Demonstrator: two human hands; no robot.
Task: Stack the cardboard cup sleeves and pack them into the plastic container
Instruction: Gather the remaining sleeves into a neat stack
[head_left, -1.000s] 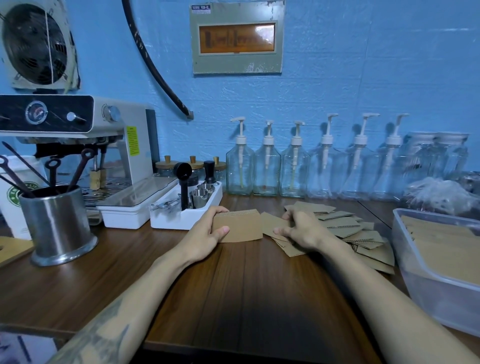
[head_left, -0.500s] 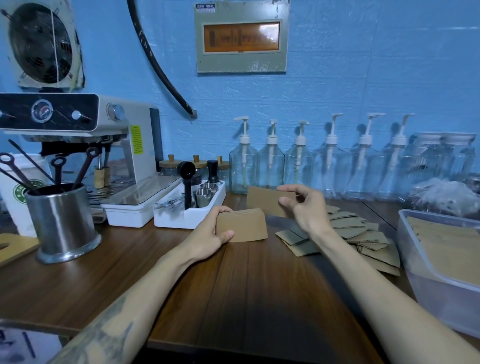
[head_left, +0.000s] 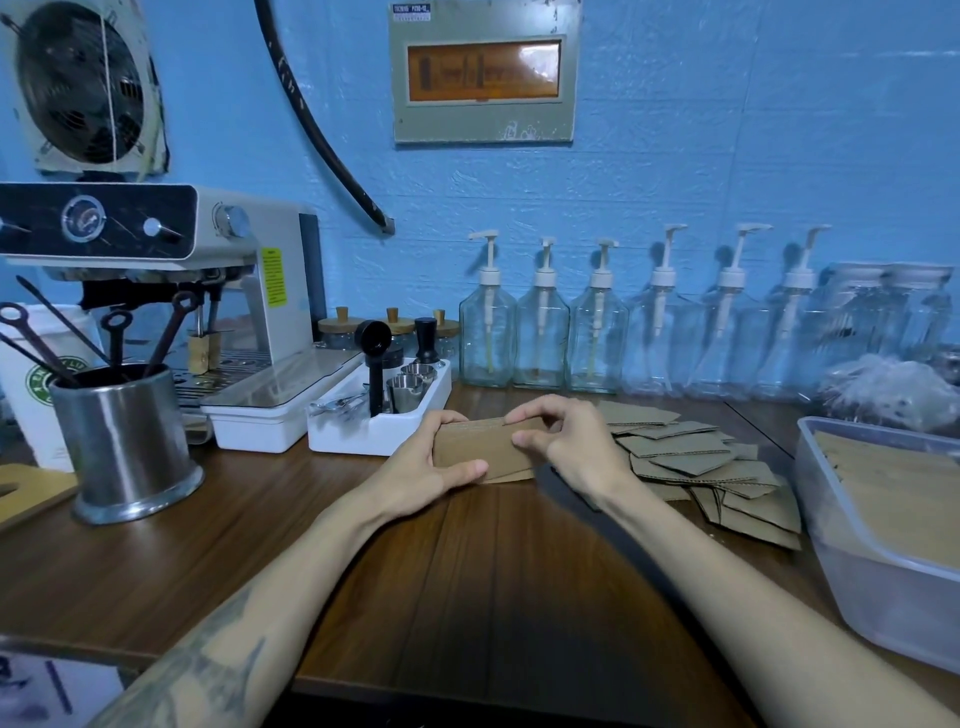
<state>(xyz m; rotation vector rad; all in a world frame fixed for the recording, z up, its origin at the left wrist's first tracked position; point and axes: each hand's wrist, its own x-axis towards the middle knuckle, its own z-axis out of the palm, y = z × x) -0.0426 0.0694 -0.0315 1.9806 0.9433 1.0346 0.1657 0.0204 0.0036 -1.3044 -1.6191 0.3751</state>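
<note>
A small stack of brown cardboard cup sleeves (head_left: 480, 447) lies on the wooden counter at the middle. My left hand (head_left: 431, 467) grips its left end, thumb on the near edge. My right hand (head_left: 563, 441) pinches the top sleeve at the stack's right end, fingers curled over the far edge. Several loose sleeves (head_left: 691, 457) lie spread on the counter just right of my right hand. The clear plastic container (head_left: 852, 545) stands at the far right edge of view, with flat sleeves lying inside it.
A white tray of metal cups and a scoop (head_left: 379, 415) stands just behind the stack. An espresso machine (head_left: 156, 291) and a steel tool cup (head_left: 124, 441) are at the left. Glass pump bottles (head_left: 597, 343) line the wall. A plastic bag (head_left: 883, 389) lies behind the container.
My right hand lifted one sleeve from the loose pile, carried it left and set it on the stack that my left hand holds. The left hand stayed in place.
</note>
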